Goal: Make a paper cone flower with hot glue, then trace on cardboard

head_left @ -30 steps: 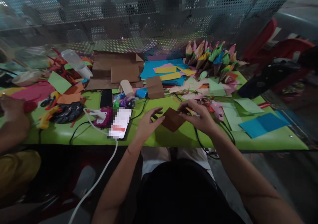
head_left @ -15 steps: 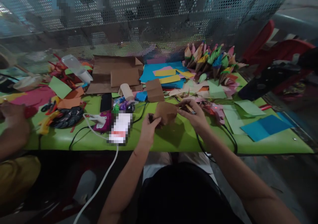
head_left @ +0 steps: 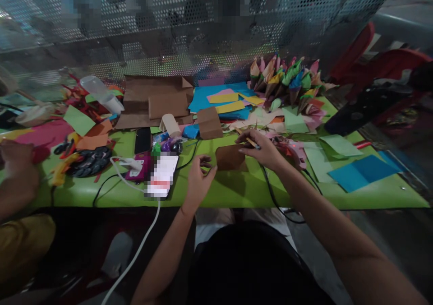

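A small piece of brown paper [head_left: 230, 159] is in front of me, just above the green tabletop. My right hand [head_left: 259, 147] grips a thin pencil [head_left: 253, 143], and its fingertips are at the paper's upper right edge. Just off the paper's left edge, my left hand [head_left: 202, 175] is empty, with thumb and fingers apart. A pink glue gun [head_left: 296, 154] lies to the right of my right hand. Left of my left hand is a lit phone [head_left: 163, 175], its screen blurred out.
Brown sheets [head_left: 155, 99], blue paper [head_left: 218, 96] and several paper cones [head_left: 287, 81] stand along the back. A purple power strip [head_left: 139, 168] and cables lie left. Another person's hand [head_left: 16, 160] is at far left. Blue paper pieces [head_left: 363, 173] lie right.
My left hand has let go of the brown paper and moved slightly left, fingers opening. The paper, curved before, now looks flatter and sits slightly further right beside my right hand.
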`<state>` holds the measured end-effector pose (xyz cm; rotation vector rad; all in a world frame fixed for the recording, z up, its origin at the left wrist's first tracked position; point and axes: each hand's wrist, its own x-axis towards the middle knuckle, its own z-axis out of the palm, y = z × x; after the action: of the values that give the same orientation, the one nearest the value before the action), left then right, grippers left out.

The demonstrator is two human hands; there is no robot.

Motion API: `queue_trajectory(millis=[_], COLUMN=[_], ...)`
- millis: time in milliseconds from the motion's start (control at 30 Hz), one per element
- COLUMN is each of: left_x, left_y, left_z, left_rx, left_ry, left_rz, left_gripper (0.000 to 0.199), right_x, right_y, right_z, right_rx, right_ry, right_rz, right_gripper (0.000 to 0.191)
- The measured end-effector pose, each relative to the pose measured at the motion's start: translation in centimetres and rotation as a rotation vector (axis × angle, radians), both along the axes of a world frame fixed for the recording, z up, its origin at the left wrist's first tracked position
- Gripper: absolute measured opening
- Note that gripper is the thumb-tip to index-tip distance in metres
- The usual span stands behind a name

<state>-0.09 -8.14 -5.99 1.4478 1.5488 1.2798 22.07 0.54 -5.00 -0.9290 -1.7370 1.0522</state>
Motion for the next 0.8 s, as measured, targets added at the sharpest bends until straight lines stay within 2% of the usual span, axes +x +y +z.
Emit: queue_trajectory(millis=[233, 367, 467, 533, 600, 667, 800], left_x=[0.4, 0.5, 0.7, 0.8, 1.1, 1.4, 2.4], left_y=[0.9, 0.8, 0.4, 0.1, -0.2, -0.3, -0.3], left_z=[-0.5, -0.5, -0.3, -0.3, -0.3, -0.4, -0.6], left_rx=[0.003, 0.184, 0.27, 0.262, 0.23, 0.198, 0.194], left_ry=[0.063, 0.417, 0.683, 0.801, 0.88, 0.929, 0.923], left_rz=[-0.03, 0.0, -0.116, -0.216, -0.269, -0.266, -0.215], left_gripper=[0.045, 0.04, 0.037, 0.044, 0.056, 0.064, 0.054], right_x=[-0.3, -0.5, -0.7, -0.8, -1.0, -1.1, -1.6], right_y=[0.2, 0.4, 0.6, 0.8, 0.9, 0.9, 0.4], right_z=[-0.2, -0.1, -0.2, -0.4, -0.6, -0.6, 0.1], right_rx=[0.021, 0.014, 0.039, 0.053, 0.05, 0.026, -0.015], right_ry=[0.009, -0.044, -0.116, -0.123, -0.089, -0.028, 0.063], right_rz=[0.003, 0.037, 0.049, 0.024, -0.013, -0.042, -0.073], right_gripper=[0.023, 0.024, 0.024, 0.022, 0.02, 0.019, 0.02])
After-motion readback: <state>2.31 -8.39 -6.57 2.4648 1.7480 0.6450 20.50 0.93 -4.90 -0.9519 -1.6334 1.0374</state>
